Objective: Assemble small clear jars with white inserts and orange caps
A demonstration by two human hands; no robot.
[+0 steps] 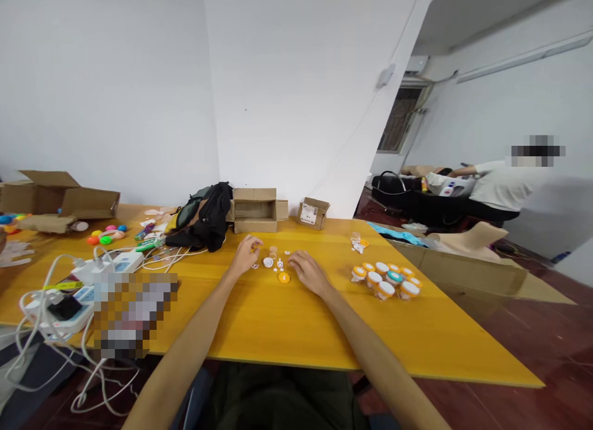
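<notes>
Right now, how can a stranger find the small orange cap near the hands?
On the yellow table, between the left hand and the right hand, lie tiny white parts. The orange cap sits among them, nearest the person, the only orange piece lying there.

No text can be read. A white label (308,214) with dark print is seen on the small cardboard box (314,212) at the worktop's far edge, too small to be made out.
</notes>
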